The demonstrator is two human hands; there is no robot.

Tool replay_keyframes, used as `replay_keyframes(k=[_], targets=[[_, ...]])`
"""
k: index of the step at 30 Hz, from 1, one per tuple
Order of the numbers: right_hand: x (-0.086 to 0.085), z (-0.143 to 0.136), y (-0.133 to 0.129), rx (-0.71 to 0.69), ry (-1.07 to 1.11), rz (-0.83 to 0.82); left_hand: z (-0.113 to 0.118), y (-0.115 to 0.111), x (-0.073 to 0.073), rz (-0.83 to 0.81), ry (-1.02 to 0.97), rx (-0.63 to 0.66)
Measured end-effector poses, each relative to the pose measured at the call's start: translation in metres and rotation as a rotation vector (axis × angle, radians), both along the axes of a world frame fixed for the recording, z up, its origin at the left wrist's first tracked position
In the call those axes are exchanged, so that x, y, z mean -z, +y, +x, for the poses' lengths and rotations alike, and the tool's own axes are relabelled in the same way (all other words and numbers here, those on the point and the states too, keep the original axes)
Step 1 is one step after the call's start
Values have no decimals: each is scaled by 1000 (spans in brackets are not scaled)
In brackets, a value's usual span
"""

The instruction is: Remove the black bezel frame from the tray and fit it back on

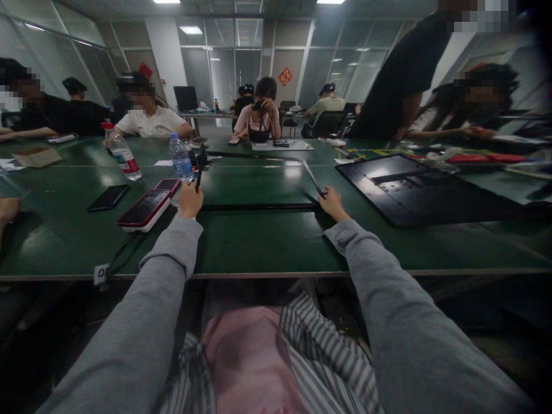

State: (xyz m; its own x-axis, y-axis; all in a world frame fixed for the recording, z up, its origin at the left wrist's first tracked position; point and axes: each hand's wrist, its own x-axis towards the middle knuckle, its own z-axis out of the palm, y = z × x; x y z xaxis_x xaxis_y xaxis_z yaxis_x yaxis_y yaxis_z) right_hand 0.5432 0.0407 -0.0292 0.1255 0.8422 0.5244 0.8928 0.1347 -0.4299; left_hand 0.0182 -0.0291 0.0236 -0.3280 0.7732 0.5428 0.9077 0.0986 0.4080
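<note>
A thin black rectangular frame point(259, 207) is in front of me over the green table, its near bar running between my hands. My left hand point(191, 200) is closed on its left side, close to a water bottle with a blue cap point(181, 158). On the right side of the frame, my right hand point(333, 203) grips near the front corner, fingers wrapped round the thin bar. Through the frame the green tabletop shows.
A large black panel point(414, 195) lies at the right. To the left are a red-edged device point(146, 208), a dark phone point(108, 198) and a red-capped bottle point(123, 154). Several people sit around the green table point(267, 247); one person stands at the right.
</note>
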Motion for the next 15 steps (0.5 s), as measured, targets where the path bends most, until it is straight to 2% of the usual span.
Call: replay_keyframes(k=[3, 6, 8, 11, 15], targets=[[-1, -1, 2, 42, 104, -26, 4, -5, -9, 244, -34, 23], [-5, -3, -1, -14, 166, -10, 3, -3, -10, 416, -59, 61], [-8, -5, -5, -36, 207, -3, 2, 2, -7, 405, -76, 76], [-13, -9, -10, -24, 252, -42, 2, 5, -5, 277, -106, 68], [-16, -13, -15, -8, 258, -57, 10, -3, -14, 156, -96, 10]])
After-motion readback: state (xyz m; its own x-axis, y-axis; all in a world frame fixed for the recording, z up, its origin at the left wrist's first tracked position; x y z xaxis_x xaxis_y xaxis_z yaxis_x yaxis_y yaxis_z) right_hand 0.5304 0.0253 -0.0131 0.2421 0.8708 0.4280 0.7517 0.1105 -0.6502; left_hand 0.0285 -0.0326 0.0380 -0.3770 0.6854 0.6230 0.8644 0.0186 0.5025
